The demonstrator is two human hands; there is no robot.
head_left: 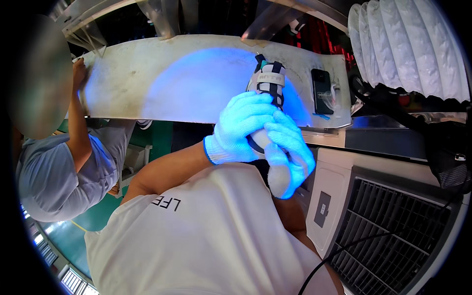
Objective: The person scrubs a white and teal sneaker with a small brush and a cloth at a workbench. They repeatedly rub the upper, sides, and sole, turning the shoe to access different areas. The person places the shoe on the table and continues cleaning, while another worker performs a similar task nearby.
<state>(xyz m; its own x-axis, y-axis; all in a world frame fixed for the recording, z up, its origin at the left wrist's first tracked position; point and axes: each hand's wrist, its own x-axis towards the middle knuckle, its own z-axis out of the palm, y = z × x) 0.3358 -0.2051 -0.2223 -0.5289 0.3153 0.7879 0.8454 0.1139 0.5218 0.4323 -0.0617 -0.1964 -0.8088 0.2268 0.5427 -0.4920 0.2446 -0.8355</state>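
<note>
A long pale metal surface point(147, 83) runs across the far side of the scene, and a blue glow lies on its middle. At its left end a co-worker's hand point(78, 69) rests on the edge. A white pleated duct point(413, 49) hangs at the far right, and a white cabinet with a dark grille point(393, 221) stands at the near right. A dark phone point(322, 91) lies flat on the right part of the surface.

Both of the person's hands wear white knit gloves. The left hand point(241, 128) wraps its fingers tight round the barrel of a handheld lamp point(269, 81); the right hand point(287, 150) closes over the lower end, fingers pressed together. The lamp is held just over the surface, its banded head pointing away toward the far edge.

To do this well, it seems wise to keep both hands firm, hold the head level above the metal, and sweep slowly so the glow covers each patch evenly, well apart from the phone.
</note>
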